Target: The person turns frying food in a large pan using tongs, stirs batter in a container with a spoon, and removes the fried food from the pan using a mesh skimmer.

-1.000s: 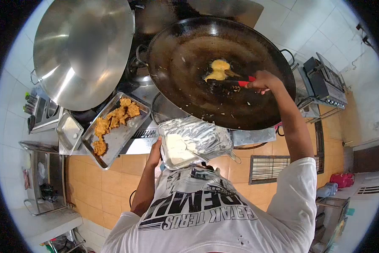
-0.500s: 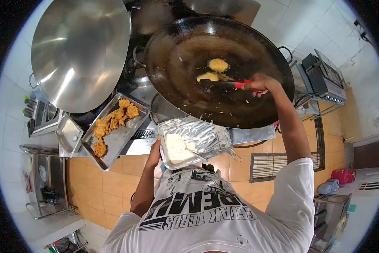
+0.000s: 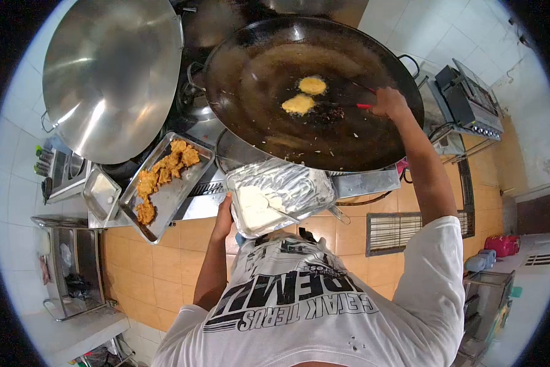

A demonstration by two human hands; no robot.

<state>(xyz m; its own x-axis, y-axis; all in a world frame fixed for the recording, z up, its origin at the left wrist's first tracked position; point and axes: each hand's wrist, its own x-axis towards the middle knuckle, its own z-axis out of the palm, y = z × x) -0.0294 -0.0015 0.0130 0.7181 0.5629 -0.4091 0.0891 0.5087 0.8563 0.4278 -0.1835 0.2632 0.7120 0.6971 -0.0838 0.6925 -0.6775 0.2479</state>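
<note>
My right hand point(image 3: 390, 103) is closed around red-handled tongs point(image 3: 364, 106) over the right half of a large dark wok point(image 3: 269, 131). The arms of the tongs are spread, and their dark tips are hard to make out against the oil. Two pale yellow battered pieces, one round point(image 3: 312, 85) and one more irregular point(image 3: 299, 104), float in the oil to the left of the tongs. With my left hand point(image 3: 224, 219) I grip the left side of a metal tray point(image 3: 324, 183) smeared with white batter point(image 3: 253, 205). A metal utensil point(image 3: 284, 213) lies in that batter.
Golden fried pieces point(image 3: 164, 172) lie on a steel tray point(image 3: 171, 205) to the left, beside a smaller tray point(image 3: 101, 192). A big shiny steel wok or lid point(image 3: 112, 73) stands behind them. A black appliance point(image 3: 467, 101) is at the right.
My right hand has drawn the tongs back to the right, off the lower battered piece, and their arms now stand apart. My left hand still holds the batter tray.
</note>
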